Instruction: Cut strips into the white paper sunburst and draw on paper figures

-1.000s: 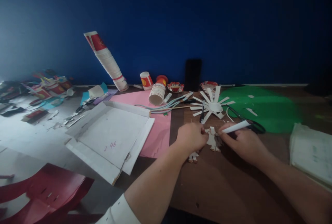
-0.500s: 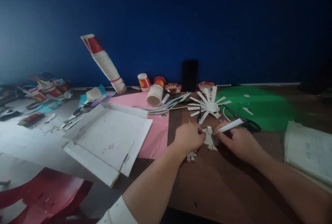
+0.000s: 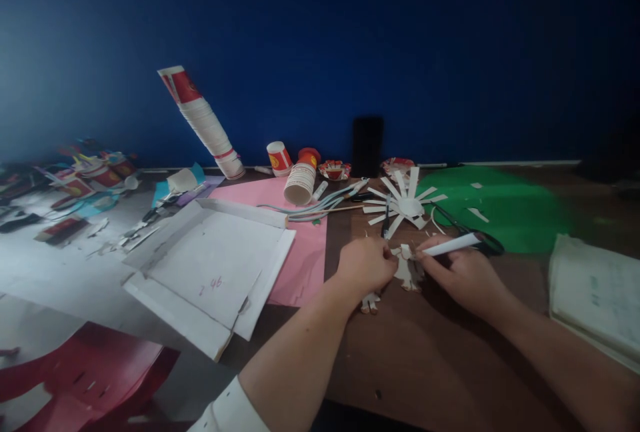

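On the brown table lies a small figure cut from white paper (image 3: pixel 409 273), with brownish feet. My left hand (image 3: pixel 367 263) pinches its left edge with closed fingers. In my right hand (image 3: pixel 463 272) is a white marker (image 3: pixel 453 244), held like a pen with its tip end close to the figure's upper part; whether it touches is hard to see. A second paper cutout (image 3: pixel 370 303) shows partly beneath my left wrist. Just beyond my hands sits a paper cup cut into spread strips (image 3: pixel 407 207), beside a dark pen (image 3: pixel 385 219).
Scissors (image 3: pixel 487 243) lie past my right hand near a green sheet (image 3: pixel 520 212). An open white box lid (image 3: pixel 210 265) overlaps pink paper (image 3: pixel 313 265) on the left. Stacked paper cups (image 3: pixel 207 129) lean against the blue wall; a dark phone (image 3: pixel 367 147) stands upright. Papers (image 3: pixel 595 299) lie right.
The marker in my right hand has shifted slightly to the right and its angle differs a little. My left hand keeps its place on the paper figure.
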Demonstrator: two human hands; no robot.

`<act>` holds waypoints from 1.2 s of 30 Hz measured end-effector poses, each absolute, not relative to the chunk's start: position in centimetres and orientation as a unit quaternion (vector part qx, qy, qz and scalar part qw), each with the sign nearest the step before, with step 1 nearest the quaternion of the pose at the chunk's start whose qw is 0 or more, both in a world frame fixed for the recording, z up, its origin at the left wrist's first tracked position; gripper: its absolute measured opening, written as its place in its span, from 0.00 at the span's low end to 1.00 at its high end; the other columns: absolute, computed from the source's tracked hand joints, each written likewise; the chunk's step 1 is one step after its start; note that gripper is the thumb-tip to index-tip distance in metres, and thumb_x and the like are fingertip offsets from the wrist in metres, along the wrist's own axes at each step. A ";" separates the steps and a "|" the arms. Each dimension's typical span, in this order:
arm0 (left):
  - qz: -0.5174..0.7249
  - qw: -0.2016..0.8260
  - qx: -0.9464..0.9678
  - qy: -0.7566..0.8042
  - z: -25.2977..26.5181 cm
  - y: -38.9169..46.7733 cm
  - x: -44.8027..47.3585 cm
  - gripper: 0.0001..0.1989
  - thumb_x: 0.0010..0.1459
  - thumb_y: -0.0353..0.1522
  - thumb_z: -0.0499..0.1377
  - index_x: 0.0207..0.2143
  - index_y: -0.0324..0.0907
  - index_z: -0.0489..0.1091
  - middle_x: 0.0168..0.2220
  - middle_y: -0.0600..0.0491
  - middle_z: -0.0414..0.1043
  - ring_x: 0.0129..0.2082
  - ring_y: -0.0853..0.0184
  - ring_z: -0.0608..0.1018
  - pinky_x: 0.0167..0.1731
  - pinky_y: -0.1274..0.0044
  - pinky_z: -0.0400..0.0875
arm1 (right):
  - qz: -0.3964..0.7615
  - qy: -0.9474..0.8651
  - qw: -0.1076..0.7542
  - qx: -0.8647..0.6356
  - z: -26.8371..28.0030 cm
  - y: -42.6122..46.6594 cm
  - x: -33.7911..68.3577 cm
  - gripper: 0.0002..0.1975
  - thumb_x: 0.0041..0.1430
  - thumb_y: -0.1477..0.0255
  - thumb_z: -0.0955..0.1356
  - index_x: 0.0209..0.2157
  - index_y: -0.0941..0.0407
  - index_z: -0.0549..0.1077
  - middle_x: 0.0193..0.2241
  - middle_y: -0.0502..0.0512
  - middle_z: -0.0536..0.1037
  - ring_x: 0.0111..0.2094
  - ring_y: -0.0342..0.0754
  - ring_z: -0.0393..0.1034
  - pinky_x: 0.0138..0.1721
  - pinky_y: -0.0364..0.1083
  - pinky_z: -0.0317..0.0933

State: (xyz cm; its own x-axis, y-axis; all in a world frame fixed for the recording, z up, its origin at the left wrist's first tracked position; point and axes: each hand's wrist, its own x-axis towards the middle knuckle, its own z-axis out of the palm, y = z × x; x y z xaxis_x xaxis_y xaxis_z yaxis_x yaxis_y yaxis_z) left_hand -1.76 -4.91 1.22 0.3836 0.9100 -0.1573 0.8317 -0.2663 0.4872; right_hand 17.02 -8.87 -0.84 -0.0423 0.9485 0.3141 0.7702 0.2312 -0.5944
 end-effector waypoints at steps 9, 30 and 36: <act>0.075 0.253 0.793 0.549 1.4 -5.0 -1.8 0.13 0.56 0.38 0.55 0.37 0.48 0.78 0.39 0.50 0.80 0.43 0.58 0.80 0.43 0.71 0.73 | 0.121 -0.724 0.321 -0.598 -1.1 -8.8 17.2 0.10 0.59 0.64 0.65 0.28 0.51 0.74 0.28 0.51 0.82 0.32 0.53 0.77 0.38 0.48 0.67; 0.069 0.237 0.802 0.544 1.4 -5.1 -1.8 0.13 0.56 0.38 0.55 0.38 0.47 0.78 0.40 0.49 0.81 0.43 0.59 0.80 0.44 0.72 0.73 | 0.111 -0.747 0.319 -0.573 -0.9 -8.8 16.8 0.09 0.59 0.65 0.65 0.27 0.51 0.74 0.27 0.52 0.82 0.31 0.53 0.77 0.38 0.48 0.68; 0.076 0.246 0.799 0.543 1.4 -5.1 -1.8 0.14 0.56 0.39 0.55 0.37 0.46 0.78 0.39 0.48 0.81 0.43 0.57 0.80 0.43 0.71 0.74 | 0.110 -0.712 0.351 -0.598 -1.1 -9.1 17.0 0.08 0.57 0.65 0.66 0.29 0.51 0.74 0.27 0.52 0.82 0.31 0.52 0.77 0.37 0.48 0.68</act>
